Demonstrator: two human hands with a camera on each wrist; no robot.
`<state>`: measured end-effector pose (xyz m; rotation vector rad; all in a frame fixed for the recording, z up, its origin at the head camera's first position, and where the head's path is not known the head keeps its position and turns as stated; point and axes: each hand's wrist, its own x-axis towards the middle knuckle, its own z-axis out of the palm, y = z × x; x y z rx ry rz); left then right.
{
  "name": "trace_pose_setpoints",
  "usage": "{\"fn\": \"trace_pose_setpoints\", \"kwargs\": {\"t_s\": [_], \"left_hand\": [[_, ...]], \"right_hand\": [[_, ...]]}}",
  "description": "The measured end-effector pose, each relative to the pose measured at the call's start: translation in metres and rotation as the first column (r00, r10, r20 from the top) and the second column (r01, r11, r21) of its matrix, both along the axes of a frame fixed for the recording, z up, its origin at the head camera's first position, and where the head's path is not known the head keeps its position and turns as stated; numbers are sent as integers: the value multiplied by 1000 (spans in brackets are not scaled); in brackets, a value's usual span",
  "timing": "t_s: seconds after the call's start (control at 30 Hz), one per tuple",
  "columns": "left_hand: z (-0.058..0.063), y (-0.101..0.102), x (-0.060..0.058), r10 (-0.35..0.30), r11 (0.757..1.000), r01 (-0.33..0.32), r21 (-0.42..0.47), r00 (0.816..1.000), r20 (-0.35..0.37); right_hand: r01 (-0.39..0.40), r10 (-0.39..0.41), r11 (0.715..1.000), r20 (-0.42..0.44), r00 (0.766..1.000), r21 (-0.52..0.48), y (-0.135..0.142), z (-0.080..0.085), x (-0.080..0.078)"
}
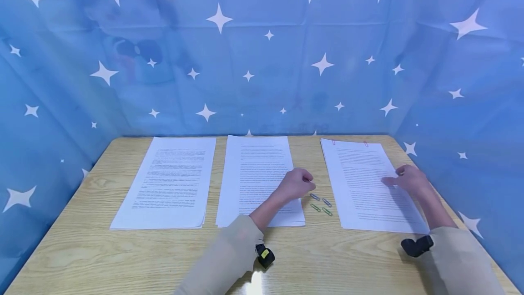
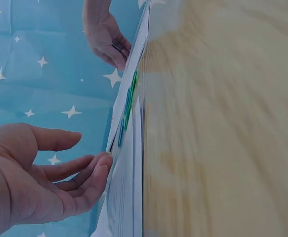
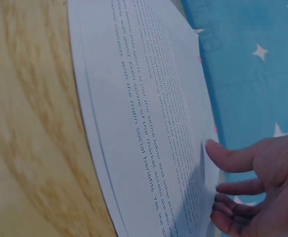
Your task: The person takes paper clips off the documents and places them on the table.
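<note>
My left hand (image 1: pixel 296 183) hovers over the right edge of the middle paper stack (image 1: pixel 262 172). Its thumb stands apart from the loosely bent fingers (image 2: pixel 97 180), and nothing shows between them. Just beyond lie two blue paper clips (image 1: pixel 314 196) and two green paper clips (image 1: pixel 327 211) on the table. Over the right edge of the right-hand paper stack (image 1: pixel 364 185) is my right hand (image 1: pixel 411 180), thumb and fingers spread apart in the right wrist view. Two pink paper clips (image 1: pixel 366 144) sit on that stack's top edge. Whether the right fingertips touch the paper, I cannot tell.
Another printed paper stack (image 1: pixel 168 181) lies on the left part of the wooden table (image 1: pixel 123 258). Blue star-patterned cloth (image 1: pixel 262 58) hangs behind and at both sides. Each wrist carries a small black camera (image 1: pixel 417 246).
</note>
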<state>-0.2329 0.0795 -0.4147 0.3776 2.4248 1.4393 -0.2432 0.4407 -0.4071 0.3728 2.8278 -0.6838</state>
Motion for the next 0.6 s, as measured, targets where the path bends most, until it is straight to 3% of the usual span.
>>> {"fn": "trace_pose_setpoints", "kwargs": {"t_s": [0.2,0.4,0.5,0.6], "left_hand": [[-1,21,1,35,997,-39,68,998,55],[-5,42,-4,83,996,-86,27,992,92],[-4,51,-6,117,993,-120,12,984,133],[-6,58,-9,159,983,-172,55,970,186]], "right_hand": [[27,-27,1000,-11,1000,-3,-1,-2,2],[-9,9,1000,-12,1000,14,-2,0,3],[2,-2,1000,-13,1000,13,-3,0,4],[29,-29,1000,-3,1000,10,-5,-1,4]]}}
